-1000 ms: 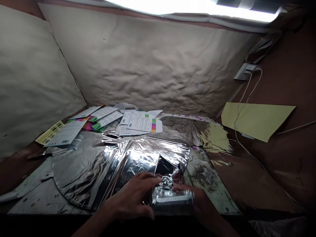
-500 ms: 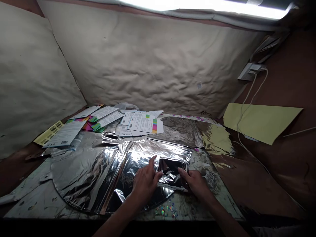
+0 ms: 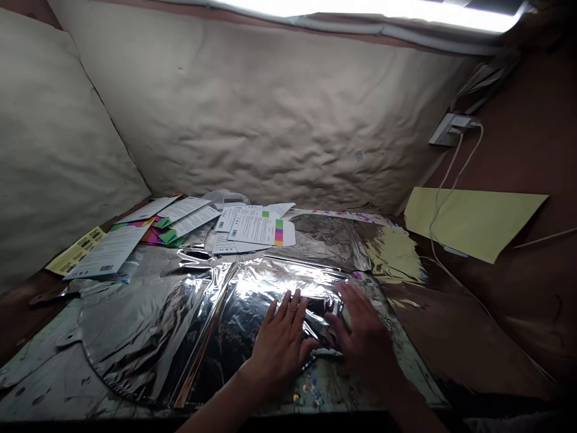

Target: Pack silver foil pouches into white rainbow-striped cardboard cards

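At the near edge of the worn table (image 3: pixel 401 361), a few coloured glitter flecks (image 3: pixel 309 391) lie just in front of the person's wrists. Just beyond them, the left hand (image 3: pixel 282 346) and the right hand (image 3: pixel 365 340) lie side by side, palms down and open, with the fingers stretched out and holding nothing. Both press flat on a crinkled silver foil sheet (image 3: pixel 256 288), which is spread over the middle of the table. A small dark fold of the foil shows in the gap between the two hands.

To the left of the sheet lies a round foil piece (image 3: pixel 135 325), partly overlapped by it. Farther back on the right, a gold foil piece (image 3: pixel 396 252) rests beside the silver. Behind the foil sits a loose pile of printed cards (image 3: pixel 255 227), and more cards with bright coloured edges (image 3: pixel 155 231) fan out to the left.

On the right, a yellow paper sheet (image 3: pixel 473 219) leans against the brown wall, with a white cable (image 3: pixel 444 192) running across it up to a wall socket (image 3: pixel 453 127). Wrinkled beige paper (image 3: pixel 270 120) covers the back, under a bright light strip (image 3: pixel 360 7).
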Tool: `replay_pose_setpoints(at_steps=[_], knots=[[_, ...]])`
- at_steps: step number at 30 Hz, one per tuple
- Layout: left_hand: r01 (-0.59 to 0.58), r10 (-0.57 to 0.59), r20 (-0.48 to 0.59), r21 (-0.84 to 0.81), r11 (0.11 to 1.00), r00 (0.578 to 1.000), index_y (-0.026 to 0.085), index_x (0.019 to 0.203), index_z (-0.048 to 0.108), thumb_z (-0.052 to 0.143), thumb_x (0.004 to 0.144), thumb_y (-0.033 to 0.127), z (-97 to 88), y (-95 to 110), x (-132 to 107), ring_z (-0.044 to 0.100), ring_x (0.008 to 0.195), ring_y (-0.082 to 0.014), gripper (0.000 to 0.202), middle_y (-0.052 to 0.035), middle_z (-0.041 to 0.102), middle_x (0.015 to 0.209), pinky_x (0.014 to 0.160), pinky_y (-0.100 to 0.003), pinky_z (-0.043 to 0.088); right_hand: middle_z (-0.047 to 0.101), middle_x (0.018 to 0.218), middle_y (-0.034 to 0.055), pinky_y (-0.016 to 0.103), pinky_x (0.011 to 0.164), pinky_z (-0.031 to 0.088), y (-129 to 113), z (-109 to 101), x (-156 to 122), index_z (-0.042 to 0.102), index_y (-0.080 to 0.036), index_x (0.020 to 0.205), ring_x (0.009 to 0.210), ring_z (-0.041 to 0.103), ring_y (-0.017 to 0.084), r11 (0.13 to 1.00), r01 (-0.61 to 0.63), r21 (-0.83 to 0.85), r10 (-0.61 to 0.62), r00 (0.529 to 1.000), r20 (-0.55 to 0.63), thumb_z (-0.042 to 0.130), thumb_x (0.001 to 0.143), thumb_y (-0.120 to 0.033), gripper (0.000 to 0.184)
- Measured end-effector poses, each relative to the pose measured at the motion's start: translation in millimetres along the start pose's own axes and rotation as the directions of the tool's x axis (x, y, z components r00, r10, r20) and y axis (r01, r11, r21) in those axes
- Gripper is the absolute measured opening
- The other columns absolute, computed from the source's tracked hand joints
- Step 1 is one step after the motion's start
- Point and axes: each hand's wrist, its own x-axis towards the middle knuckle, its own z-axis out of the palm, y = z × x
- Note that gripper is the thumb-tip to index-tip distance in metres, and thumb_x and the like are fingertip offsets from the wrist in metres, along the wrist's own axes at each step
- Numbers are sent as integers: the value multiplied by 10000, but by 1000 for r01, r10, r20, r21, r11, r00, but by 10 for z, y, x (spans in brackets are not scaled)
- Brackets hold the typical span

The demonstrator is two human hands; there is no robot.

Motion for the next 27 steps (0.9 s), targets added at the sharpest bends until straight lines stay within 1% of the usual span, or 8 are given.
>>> replay_pose_setpoints(at_steps=[2, 4, 6, 10, 15, 20, 24, 27], knots=[[-13, 13, -10, -2, 1000, 1000, 147, 1553, 217, 421, 982, 453, 3, -11, -11, 144, 1490, -324, 679, -126, 151, 1618, 1172, -537, 236, 372, 1554, 111, 491, 1134, 322, -15, 105, -44, 409, -207, 1484, 1444, 305, 311, 976, 204, -82, -190, 969, 155, 427, 971, -480, 581], [-26, 26, -10, -12, 1000, 1000, 152, 1556, 211, 459, 959, 405, -1, -25, -19, 154, 1490, -313, 694, -123, 151, 1619, 1182, -510, 227, 280, 1596, 85, 494, 1143, 317, -5, 232, -103, 317, -244, 1530, 1471, 250, 298, 959, 260, -108, -214, 923, 320, 404, 982, -498, 610], [-38, 38, -6, -29, 999, 999, 146, 1558, 200, 473, 945, 416, -3, -43, -21, 165, 1489, -302, 723, -122, 162, 1617, 1190, -482, 224, 238, 1608, 90, 496, 1137, 331, 24, 328, -156, 250, -242, 1550, 1472, 249, 297, 962, 241, -126, -180, 910, 374, 375, 988, -518, 638], [-57, 56, -17, -51, 997, 998, 118, 1555, 185, 484, 931, 449, 3, -70, -30, 178, 1487, -297, 766, -143, 205, 1606, 1183, -468, 246, 199, 1616, 93, 507, 1146, 315, 71, 378, -198, 235, -239, 1552, 1482, 217, 299, 966, 218, -136, -153, 913, 379, 349, 991, -539, 646], [36, -43, -117, -54, 998, 992, 86, 1561, 61, 534, 901, 430, -46, -39, -140, 155, 1490, -315, 882, -195, 168, 1605, 1164, -505, 257, 159, 1623, 125, 532, 1164, 259, 11, 354, -233, 232, -248, 1553, 1494, 160, 308, 972, 184, -143, -121, 923, 364, 365, 967, -598, 695], [-62, 62, 1, -23, 998, 998, 185, 1566, 147, 474, 913, 273, -92, 0, -195, 146, 1497, -262, 735, -103, 169, 1623, 1193, -482, 189, 148, 1631, 119, 607, 1141, 235, -68, 395, -244, 278, -329, 1534, 1489, 84, 386, 977, 93, -193, -33, 957, 289, 437, 911, -661, 724], [-59, 60, 28, -19, 998, 998, 168, 1557, 187, 471, 933, 346, -96, -13, -183, 161, 1494, -267, 708, -119, 174, 1621, 1186, -474, 206, 207, 1612, 154, 574, 1156, 252, -47, 391, -237, 295, -218, 1539, 1488, 110, 381, 982, 89, -166, -35, 952, 304, 442, 913, -649, 774], [-127, 127, 1, 3, 992, 992, 136, 1556, 184, 541, 879, 573, -66, -53, -315, 210, 1474, -330, 881, -160, 221, 1602, 1172, -499, 225, 241, 1604, 147, 546, 1145, 315, -30, 263, -448, 285, -183, 1541, 1478, 195, 360, 995, 72, -74, -53, 969, 241, 431, 948, -583, 729]])
